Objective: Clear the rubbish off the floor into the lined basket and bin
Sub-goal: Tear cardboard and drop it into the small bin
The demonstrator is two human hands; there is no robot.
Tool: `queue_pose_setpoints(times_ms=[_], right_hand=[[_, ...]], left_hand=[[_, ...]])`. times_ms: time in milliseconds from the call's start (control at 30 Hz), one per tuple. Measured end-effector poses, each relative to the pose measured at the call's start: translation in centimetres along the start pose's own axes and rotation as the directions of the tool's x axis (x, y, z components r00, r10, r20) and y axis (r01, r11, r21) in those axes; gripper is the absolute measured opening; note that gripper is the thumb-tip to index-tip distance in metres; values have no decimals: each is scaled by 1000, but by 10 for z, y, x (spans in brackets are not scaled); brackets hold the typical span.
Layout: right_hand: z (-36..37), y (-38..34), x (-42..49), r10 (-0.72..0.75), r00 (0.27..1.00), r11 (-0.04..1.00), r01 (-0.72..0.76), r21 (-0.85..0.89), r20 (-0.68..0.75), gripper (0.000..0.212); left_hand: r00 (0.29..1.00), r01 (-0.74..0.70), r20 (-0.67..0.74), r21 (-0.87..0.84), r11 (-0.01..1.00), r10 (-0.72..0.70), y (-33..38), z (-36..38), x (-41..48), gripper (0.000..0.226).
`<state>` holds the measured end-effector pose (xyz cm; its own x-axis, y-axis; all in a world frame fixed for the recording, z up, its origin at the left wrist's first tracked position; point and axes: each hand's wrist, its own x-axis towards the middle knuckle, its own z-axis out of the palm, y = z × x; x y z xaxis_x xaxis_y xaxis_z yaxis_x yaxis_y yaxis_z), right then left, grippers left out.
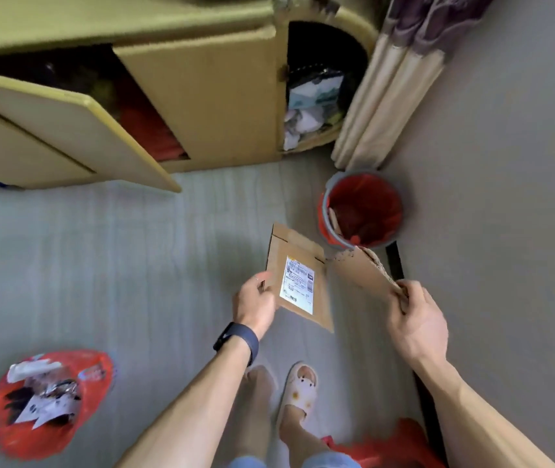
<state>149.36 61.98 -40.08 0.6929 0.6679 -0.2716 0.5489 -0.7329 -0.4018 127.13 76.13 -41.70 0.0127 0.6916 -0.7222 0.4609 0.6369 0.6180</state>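
Note:
My left hand (254,304) pinches the lower left edge of a flat brown cardboard piece (277,255) that carries a white shipping label. My right hand (416,319) grips a second, torn strip of cardboard (360,270), whose far end points toward the bin. The grey bin (328,211) with a red liner stands on the floor against the right wall, just beyond both pieces, with some rubbish inside. At the lower left sits a basket with a red liner (2,430), full of crumpled paper and wrappers.
A tan cabinet (201,96) fills the top, one door (66,130) swung open over the floor. A folded curtain (384,96) hangs beside the bin. More red plastic (400,444) lies at the bottom right near my slippered feet (299,390).

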Motion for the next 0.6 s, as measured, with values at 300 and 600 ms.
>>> queue_pose_setpoints(times_ms=[300,600], right_hand=[[-39,14,92,217,975,976,-216,24,-52,15],[-4,19,180,196,981,979,-196,54,6,21]], left_hand=[[971,-175,202,235,956,128,114,110,82,38],[947,-218,313,466,857,71,158,185,181,40]])
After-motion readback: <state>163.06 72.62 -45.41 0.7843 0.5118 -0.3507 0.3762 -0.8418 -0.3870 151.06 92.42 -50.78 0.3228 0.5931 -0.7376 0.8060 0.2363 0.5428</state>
